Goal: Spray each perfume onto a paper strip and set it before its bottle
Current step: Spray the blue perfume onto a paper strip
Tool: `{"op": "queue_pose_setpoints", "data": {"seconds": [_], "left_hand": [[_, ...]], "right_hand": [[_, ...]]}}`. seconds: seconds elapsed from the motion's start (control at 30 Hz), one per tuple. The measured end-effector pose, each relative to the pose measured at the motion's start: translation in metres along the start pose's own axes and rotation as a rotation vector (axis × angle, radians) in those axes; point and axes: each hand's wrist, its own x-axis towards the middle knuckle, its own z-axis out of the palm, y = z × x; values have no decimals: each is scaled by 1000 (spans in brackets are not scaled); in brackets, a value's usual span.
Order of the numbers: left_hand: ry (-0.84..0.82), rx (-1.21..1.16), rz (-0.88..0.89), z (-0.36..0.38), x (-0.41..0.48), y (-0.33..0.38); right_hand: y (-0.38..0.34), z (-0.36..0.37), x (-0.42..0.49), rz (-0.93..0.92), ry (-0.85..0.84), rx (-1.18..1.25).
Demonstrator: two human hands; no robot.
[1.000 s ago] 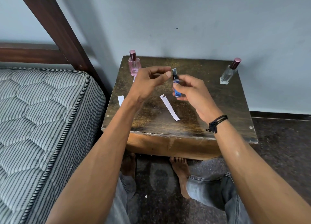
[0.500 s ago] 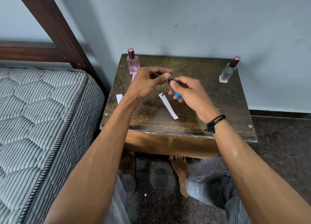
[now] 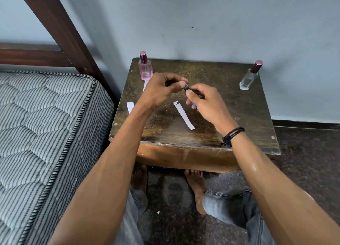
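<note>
R hand [image 3: 204, 103] fingers clamped on vial [image 3: 195, 105], held just past strip's [image 3: 184, 115] far end; L hand [image 3: 161, 90] pinches cap [image 3: 186, 87]. Risk: cap could jerk free, vial slips, spills on strip

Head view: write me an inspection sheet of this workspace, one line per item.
Surface: worn dark wooden table.
Job's things: pink bottle and clear bottle stand capped at the back corners; blue bottle held; centre strip, left strip and partly hidden rear strip, before the pink bottle, lie flat.
Clutter: white scrap on the floor.
Grips: left grip pinches the blue bottle's dark top; right grip holds its body.
Cables: nothing seen.
Surroundings: mattress, bed frame, grey wall.
</note>
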Motion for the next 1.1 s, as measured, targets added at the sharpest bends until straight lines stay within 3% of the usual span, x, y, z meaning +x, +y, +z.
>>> {"op": "queue_pose_setpoints", "data": {"seconds": [1.1], "left_hand": [[67,39,-54,5,-3,4]], "right_hand": [[-2,2,-2,-48,62,-274]]}}
